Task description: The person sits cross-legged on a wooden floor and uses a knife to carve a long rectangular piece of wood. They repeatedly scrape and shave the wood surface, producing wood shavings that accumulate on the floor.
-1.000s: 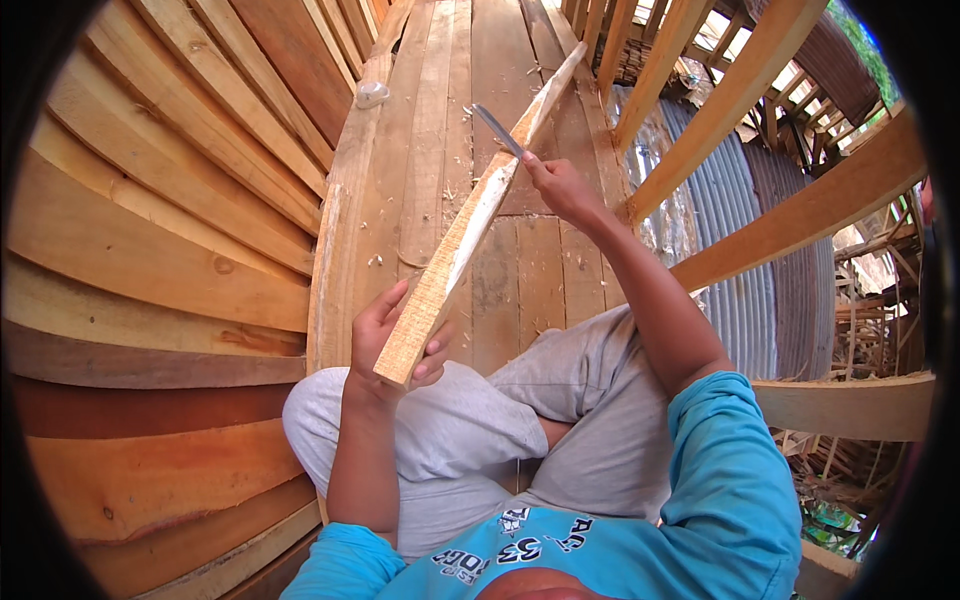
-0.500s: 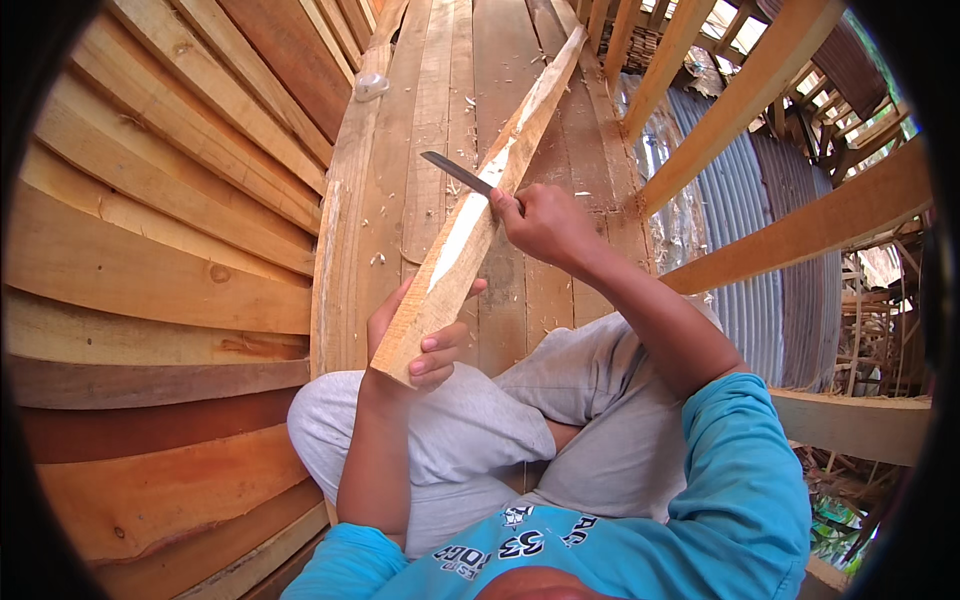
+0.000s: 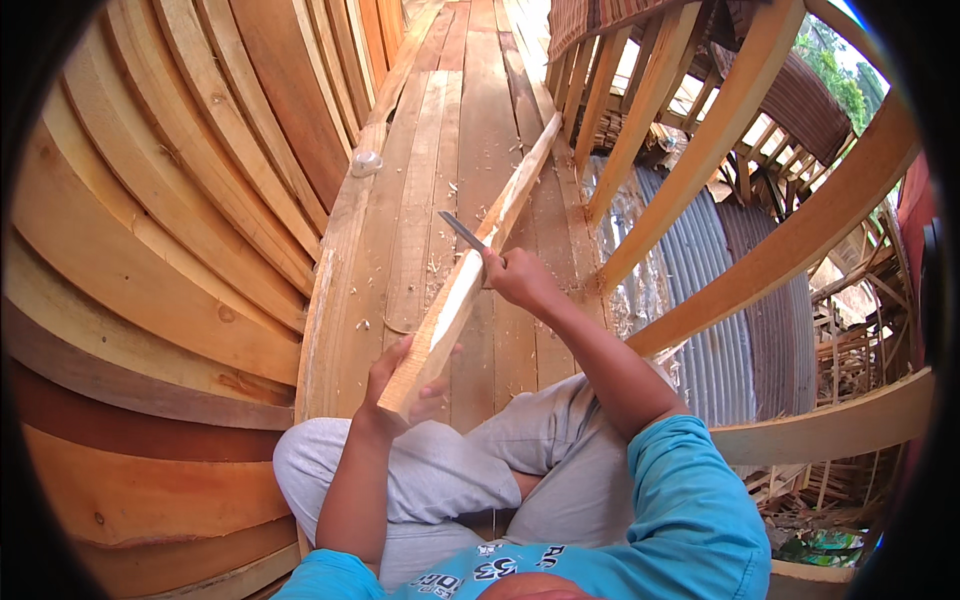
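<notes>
A long squared piece of wood (image 3: 462,287) slants away from my lap toward the far right, its upper face partly shaved pale. My left hand (image 3: 378,388) is wrapped around its near end from below, thumb on the left side and blurred fingers on the right. In my closed right hand (image 3: 522,276) is a knife (image 3: 460,229). Its dark blade lies across the wood about midway along, tip pointing up and left. The handle is mostly hidden by my fingers.
Curled shavings (image 3: 433,268) are scattered over the plank floor (image 3: 405,215). A small clear plastic container (image 3: 366,163) sits near the left plank wall (image 3: 190,225). Slanted wooden railings (image 3: 690,130) line the right side, with corrugated metal sheets (image 3: 715,300) beyond.
The view has tilted upward, so hands and wood appear lower. The knife remains near the middle of the wood. My left fingers look looser and more blurred around the near end.
</notes>
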A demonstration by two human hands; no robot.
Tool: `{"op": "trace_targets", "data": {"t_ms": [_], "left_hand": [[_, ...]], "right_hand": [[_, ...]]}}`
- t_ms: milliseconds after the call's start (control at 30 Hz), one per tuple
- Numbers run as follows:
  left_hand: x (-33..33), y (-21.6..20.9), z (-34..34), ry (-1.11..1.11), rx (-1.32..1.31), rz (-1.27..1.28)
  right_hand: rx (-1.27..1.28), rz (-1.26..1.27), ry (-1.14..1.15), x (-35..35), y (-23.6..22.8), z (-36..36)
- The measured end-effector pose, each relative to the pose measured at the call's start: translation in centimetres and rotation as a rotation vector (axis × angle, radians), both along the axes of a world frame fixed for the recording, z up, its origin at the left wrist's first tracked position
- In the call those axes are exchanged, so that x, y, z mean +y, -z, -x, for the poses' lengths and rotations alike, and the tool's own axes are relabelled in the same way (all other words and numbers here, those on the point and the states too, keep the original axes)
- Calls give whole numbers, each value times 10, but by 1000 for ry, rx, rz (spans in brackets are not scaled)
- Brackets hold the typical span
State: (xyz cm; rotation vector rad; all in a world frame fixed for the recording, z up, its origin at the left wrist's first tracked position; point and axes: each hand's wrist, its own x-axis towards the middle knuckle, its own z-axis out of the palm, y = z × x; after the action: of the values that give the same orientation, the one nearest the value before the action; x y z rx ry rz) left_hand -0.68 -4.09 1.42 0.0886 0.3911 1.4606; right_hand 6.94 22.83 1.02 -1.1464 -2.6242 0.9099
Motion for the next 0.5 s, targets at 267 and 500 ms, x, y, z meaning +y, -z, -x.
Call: {"op": "trace_targets", "data": {"t_ms": [267, 500], "left_hand": [[-1, -10, -26, 14, 646, 179], [-5, -23, -42, 0, 766, 134]], "right_hand": [[179, 572, 308, 20, 11, -10], [508, 1127, 267, 35, 33, -16]]}}
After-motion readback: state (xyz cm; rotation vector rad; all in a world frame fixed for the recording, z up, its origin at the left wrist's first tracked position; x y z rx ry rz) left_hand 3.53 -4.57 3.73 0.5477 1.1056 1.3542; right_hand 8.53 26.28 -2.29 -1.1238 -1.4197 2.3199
